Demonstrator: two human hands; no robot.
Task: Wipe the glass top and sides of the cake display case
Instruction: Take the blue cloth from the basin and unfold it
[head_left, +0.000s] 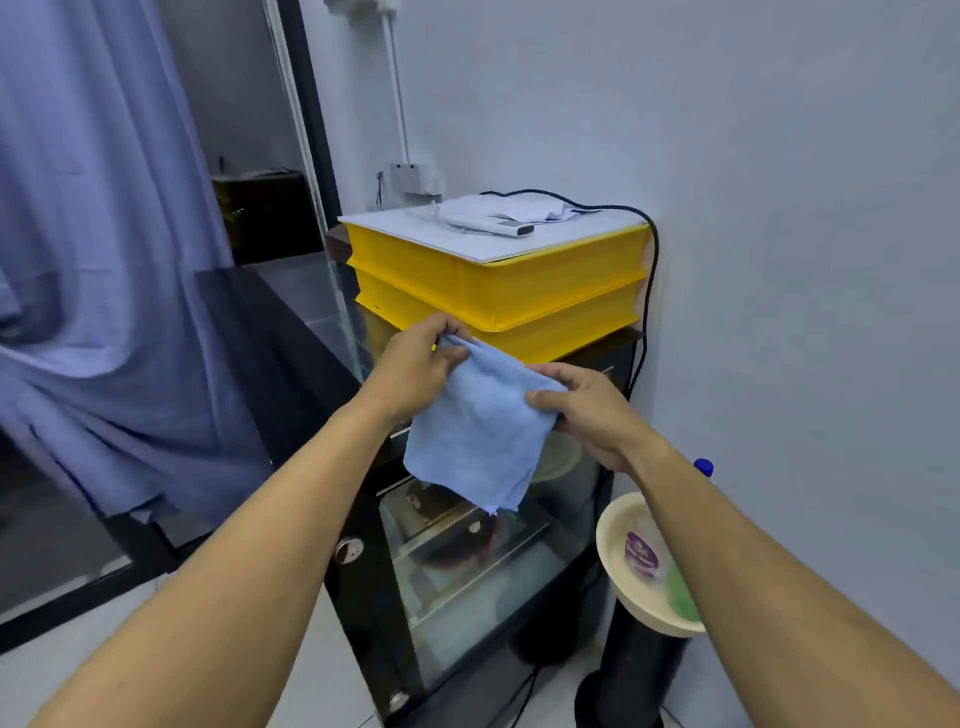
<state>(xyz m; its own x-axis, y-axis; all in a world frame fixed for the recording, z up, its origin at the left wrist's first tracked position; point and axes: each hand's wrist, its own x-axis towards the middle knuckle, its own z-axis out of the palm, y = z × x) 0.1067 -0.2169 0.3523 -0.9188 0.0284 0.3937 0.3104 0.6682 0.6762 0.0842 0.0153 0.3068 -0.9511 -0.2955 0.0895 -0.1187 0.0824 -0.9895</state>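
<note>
Above the display case (483, 587), both hands hold a blue cloth (480, 434) in the air; the left hand (418, 366) pinches its top corner, the right hand (584, 410) grips its edge; the yellow trays (498, 283) cover the glass top, so wiping there would likely shove them off.

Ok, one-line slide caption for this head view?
Both hands, left and right, hold a blue cloth above the glass display case topped with yellow trays.
</note>
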